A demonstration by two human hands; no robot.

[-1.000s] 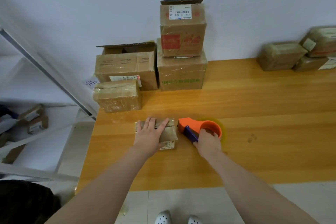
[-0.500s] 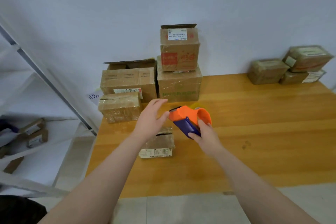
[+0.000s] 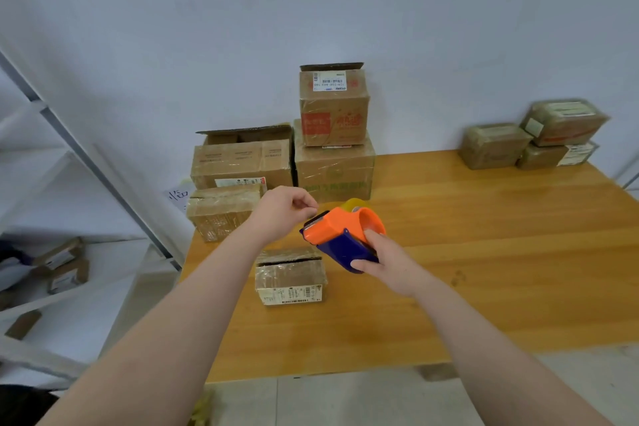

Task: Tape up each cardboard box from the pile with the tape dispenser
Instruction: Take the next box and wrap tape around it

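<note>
At the back left corner of the table (image 3: 484,252) the pile (image 3: 242,162) has four boxes, two of them with a flap standing up, so most of the work appears to be undone. The left hand (image 3: 283,214) is raised above the table with its fingers curled and its fingertips at the dispenser's mouth. Whether they pinch the tape end I cannot tell. Below it, near the left edge and well in front of the pile, sits one box (image 3: 290,277) with a dark gap across its top, so its seam looks unsealed; this seems to be the one in hand. The dispenser (image 3: 342,235) is held in the air just above that box, touching nothing else, with the right hand (image 3: 383,263) wrapped around its blue grip. At the back right corner, three wrapped boxes (image 3: 494,145) look finished.
</note>
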